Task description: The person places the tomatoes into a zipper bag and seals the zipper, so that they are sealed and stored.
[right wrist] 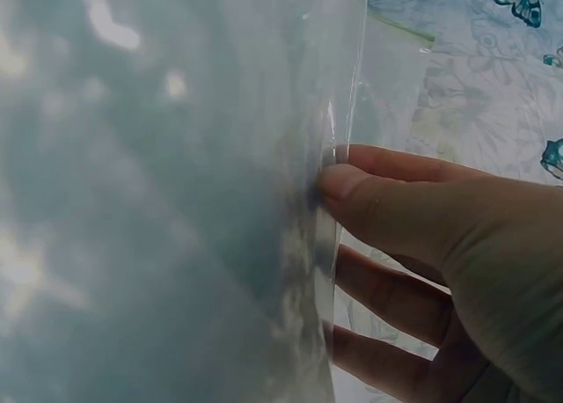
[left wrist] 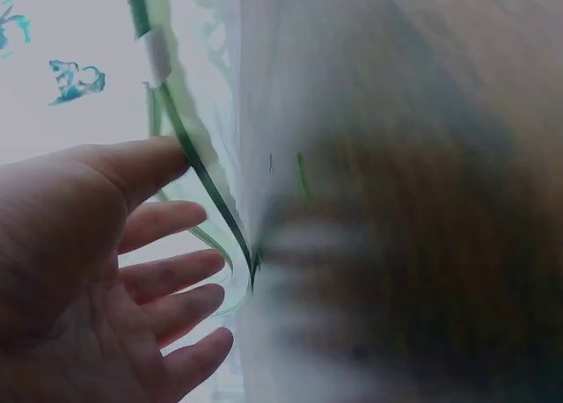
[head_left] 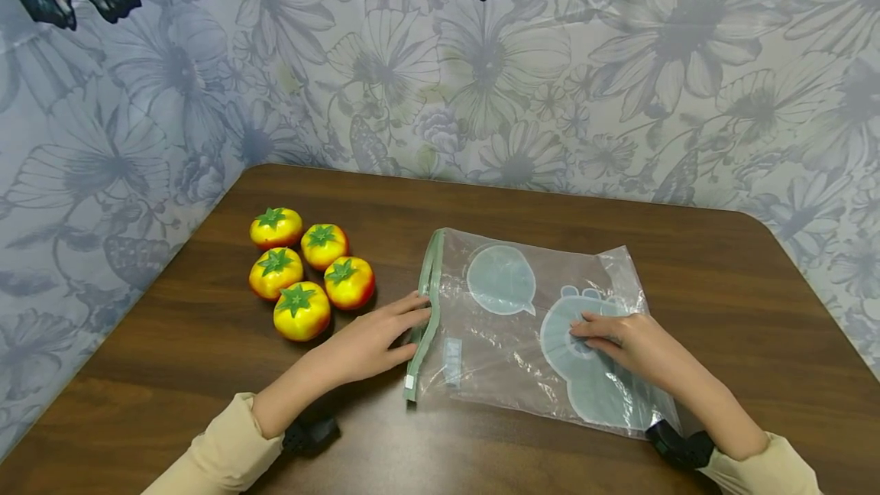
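A clear plastic zip bag [head_left: 505, 357] with pale printed shapes and a green zip edge [head_left: 429, 304] lies flat on the table. My left hand [head_left: 371, 338] touches the green edge with its fingers fairly straight. In the left wrist view, the thumb of the left hand [left wrist: 106, 245] meets the green strip [left wrist: 207, 179], and the strip bows apart into a narrow loop. On the bag's right part, my right hand [head_left: 629, 342] rests with its fingertips on a printed shape. The right wrist view shows thumb and fingers of the right hand [right wrist: 440, 253] against the clear plastic [right wrist: 176, 209].
Several yellow-and-red fruits like tomatoes [head_left: 301, 312], with green star-shaped tops, stand grouped left of the bag on the brown wooden table [head_left: 550, 212]. Behind the table hangs a floral-patterned backdrop [head_left: 385, 82] with butterflies. A black wrist device [head_left: 312, 434] sits at the left wrist.
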`<state>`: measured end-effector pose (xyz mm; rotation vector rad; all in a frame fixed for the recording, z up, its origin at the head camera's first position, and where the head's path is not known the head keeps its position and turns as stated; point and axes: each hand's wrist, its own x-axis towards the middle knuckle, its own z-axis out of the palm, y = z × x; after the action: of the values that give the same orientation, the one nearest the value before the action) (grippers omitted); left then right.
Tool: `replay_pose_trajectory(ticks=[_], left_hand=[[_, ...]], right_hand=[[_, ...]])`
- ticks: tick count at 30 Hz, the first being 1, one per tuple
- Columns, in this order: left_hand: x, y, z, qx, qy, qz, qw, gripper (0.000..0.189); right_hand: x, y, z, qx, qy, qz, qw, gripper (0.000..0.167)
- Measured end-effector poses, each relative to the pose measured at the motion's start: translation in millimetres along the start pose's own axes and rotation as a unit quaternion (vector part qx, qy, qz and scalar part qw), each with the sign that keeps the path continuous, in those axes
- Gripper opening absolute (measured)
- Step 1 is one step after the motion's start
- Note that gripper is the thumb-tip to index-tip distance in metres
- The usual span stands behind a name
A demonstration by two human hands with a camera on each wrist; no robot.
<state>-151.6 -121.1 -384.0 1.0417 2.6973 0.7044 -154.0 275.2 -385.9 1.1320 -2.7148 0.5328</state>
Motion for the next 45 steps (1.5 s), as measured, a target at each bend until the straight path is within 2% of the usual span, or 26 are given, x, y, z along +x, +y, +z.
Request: replay_pose_trajectory(ticks=[6,11,16,20,24,26,28,32,35,39,45], left_hand=[[-2.6,-0.7,0.7,-0.012,-0.005,0.007,0.9999,0.069],[-5.0,-1.6,2.4,-0.012,-0.024,0.01,0.9996,0.076],[-3.2,-2.7,2.1,-0.011,-0.018,0.016,0.9996,0.077],[-3.0,-2.9,1.2,-0.008,-0.013,0.027,0.9995,0.078],[-3.6,-2.7,-0.1,-0.005,-0.014,0.027,0.9995,0.079],[-4.0,-2.6,-0.2,-0.003,-0.015,0.024,0.9996,0.079],[-4.0,-2.5,0.5,-0.003,-0.015,0.024,0.9996,0.079],[-3.9,-3.0,2.6,0.001,-0.017,0.028,0.9995,0.079],[-3.9,-3.9,3.6,0.009,-0.019,0.032,0.9993,0.078],[-4.8,-4.9,2.7,0.016,-0.019,0.038,0.999,0.077],[-4.3,-5.1,3.5,0.016,-0.019,0.036,0.999,0.075]], right_hand=[[1.7,-1.1,-0.6,0.004,-0.002,0.001,1.0,0.035],[2.3,-5.9,-3.2,0.007,-0.031,0.014,0.9994,0.033],[9.6,-19.5,-19.1,0.006,-0.051,0.024,0.9984,0.039],[27.1,-39.2,-42.1,0.0,-0.027,0.007,0.9996,0.043],[61.2,-62.5,-54.8,0.019,0.004,-0.033,0.9993,0.039],[83.6,-72.9,-51.1,0.034,0.008,-0.053,0.998,0.036],[107.2,-80.1,-40.0,0.045,-0.006,-0.065,0.9969,0.034],[150.4,-84.9,-6.1,0.058,-0.063,-0.062,0.9944,0.031],[172.2,-84.6,17.0,0.06,-0.096,-0.06,0.9918,0.03],[182.9,-86.7,31.9,0.054,-0.103,-0.073,0.9905,0.025],[172.9,-89.7,31.5,0.062,-0.063,-0.075,0.9933,0.029]])
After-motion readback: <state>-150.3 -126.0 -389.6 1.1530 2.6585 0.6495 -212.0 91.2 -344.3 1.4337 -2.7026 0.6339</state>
